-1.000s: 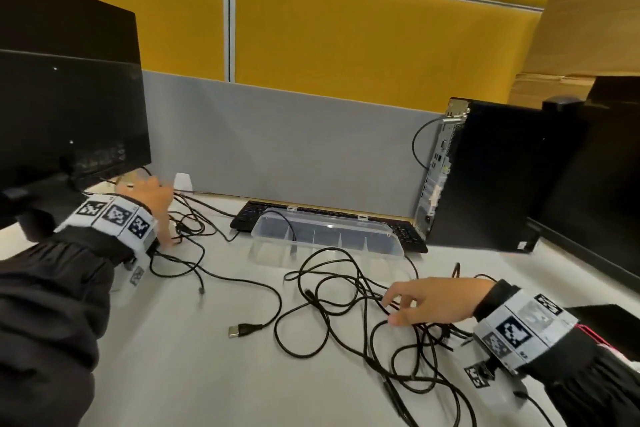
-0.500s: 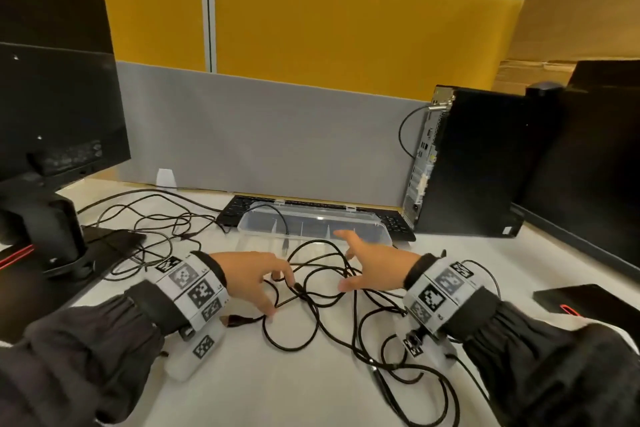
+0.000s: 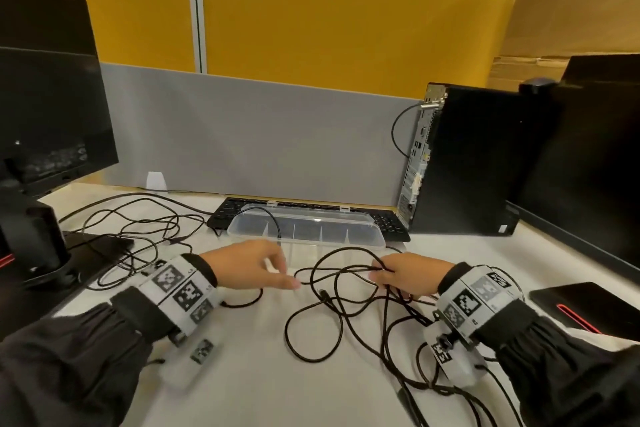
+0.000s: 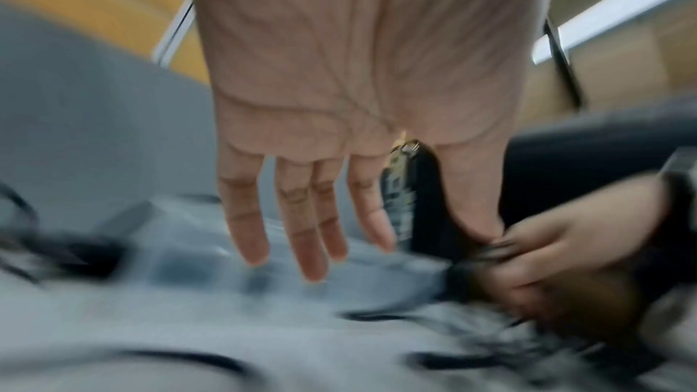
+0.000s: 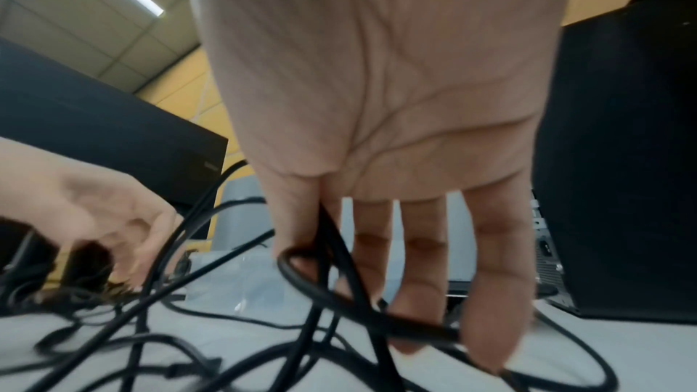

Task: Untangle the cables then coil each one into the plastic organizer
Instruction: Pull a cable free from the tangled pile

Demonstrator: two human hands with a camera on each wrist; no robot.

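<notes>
A tangle of black cables (image 3: 332, 308) lies on the white desk in front of a clear plastic organizer (image 3: 367, 236), whose lid is open. My right hand (image 3: 379, 272) grips several strands at the tangle's right side. The right wrist view shows the cables (image 5: 339, 288) threaded between and looped round its fingers (image 5: 490, 294). My left hand (image 3: 287, 274) reaches in from the left with straight fingers (image 4: 313, 243), its fingertips at a strand and holding nothing. One cable end (image 3: 273, 222) hangs into the organizer's left compartment.
More black cables (image 3: 138, 236) sprawl at the left by a monitor stand (image 3: 31, 246). A black keyboard (image 3: 391, 224) lies behind the organizer. A PC tower (image 3: 467, 163) and a second monitor (image 3: 588, 166) stand at the right, with a dark flat device (image 3: 581, 305) near my right sleeve.
My left hand came from the far left cables to the middle tangle. My right hand moved up the tangle and closed its fingers round several strands.
</notes>
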